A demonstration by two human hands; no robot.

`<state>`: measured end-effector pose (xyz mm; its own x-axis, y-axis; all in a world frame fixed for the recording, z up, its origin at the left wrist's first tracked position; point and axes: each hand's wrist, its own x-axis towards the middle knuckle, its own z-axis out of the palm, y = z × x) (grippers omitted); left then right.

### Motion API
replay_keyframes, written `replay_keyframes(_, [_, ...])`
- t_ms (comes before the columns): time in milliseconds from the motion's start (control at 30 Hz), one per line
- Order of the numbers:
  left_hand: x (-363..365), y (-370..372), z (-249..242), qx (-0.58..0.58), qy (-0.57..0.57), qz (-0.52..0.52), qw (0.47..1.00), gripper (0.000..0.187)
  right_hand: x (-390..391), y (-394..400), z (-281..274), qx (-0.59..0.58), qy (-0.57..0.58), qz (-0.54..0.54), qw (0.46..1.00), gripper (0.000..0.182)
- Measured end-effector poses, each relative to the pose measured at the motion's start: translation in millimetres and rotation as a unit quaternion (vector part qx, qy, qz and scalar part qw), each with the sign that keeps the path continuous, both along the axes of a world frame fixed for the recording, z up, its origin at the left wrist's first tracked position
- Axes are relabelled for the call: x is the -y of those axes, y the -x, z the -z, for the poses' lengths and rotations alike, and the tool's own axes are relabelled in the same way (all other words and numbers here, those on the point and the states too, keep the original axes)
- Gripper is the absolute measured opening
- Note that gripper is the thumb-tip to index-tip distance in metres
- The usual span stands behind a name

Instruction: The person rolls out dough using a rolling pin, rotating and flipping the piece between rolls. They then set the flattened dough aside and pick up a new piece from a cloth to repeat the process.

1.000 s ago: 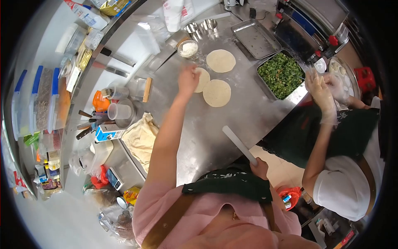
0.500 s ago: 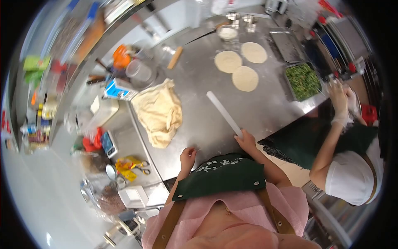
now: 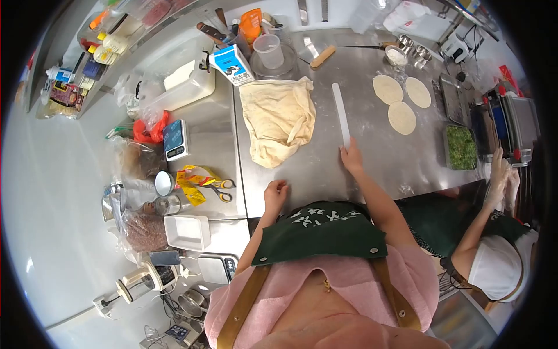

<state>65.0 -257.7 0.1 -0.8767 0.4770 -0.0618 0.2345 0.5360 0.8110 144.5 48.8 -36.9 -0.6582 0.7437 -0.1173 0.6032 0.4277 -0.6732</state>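
The white rolling pin (image 3: pixel 339 107) is in my right grip (image 3: pixel 351 158), fingers wrapped around its near end, the rest of it pointing away from me over the worktop (image 3: pixel 317 177). My left grip (image 3: pixel 275 195) is curled in by the front edge; I cannot tell whether anything is pinched there. Just left of the pin, a crumpled cream cloth (image 3: pixel 278 125) takes up space. To the right and farther off lie three flat dough rounds (image 3: pixel 402 118) close together, with a bowl of flour (image 3: pixel 397 55) behind them and chopped greens (image 3: pixel 461 147) beyond. The worktop is metal, lightly dusted in places. On my left are a scale (image 3: pixel 175 139) and scissors (image 3: pixel 218 189); on my far right, another person's hands (image 3: pixel 499 174).
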Motion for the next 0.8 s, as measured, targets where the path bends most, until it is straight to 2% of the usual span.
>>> replay_keyframes(67, [2,6,3,-0.024,0.027,0.012,0.999,0.028,3,6,9,-0.013,-0.015,0.008,1.0,0.052])
replay_keyframes(133, [-14,14,-20,-0.052,0.066,0.03,0.996,0.036,5,5,11,-0.003,-0.029,0.011,1.0,0.053])
replay_keyframes(200, [-32,26,-32,-0.13,0.081,0.072,0.986,0.047,7,2,13,-0.001,-0.035,0.011,0.999,0.054])
replay_keyframes(300, [-56,47,-34,-0.236,0.06,0.144,0.959,0.051,5,0,8,0.003,-0.016,0.008,1.0,0.054])
replay_keyframes(367, [-75,62,-36,-0.259,0.062,0.18,0.947,0.05,6,1,-13,0.032,0.024,0.008,0.999,0.054])
replay_keyframes(500, [-127,93,-51,-0.283,0.055,0.209,0.934,0.044,7,1,-6,0.021,-0.004,0.009,1.0,0.053])
replay_keyframes(667, [-186,130,-37,-0.272,0.123,0.192,0.935,0.023,2,1,1,0.013,-0.01,0.008,1.0,0.051])
replay_keyframes(800, [-219,147,-15,-0.248,0.184,0.114,0.944,0.024,3,4,0,0.022,-0.014,0.013,1.0,0.051])
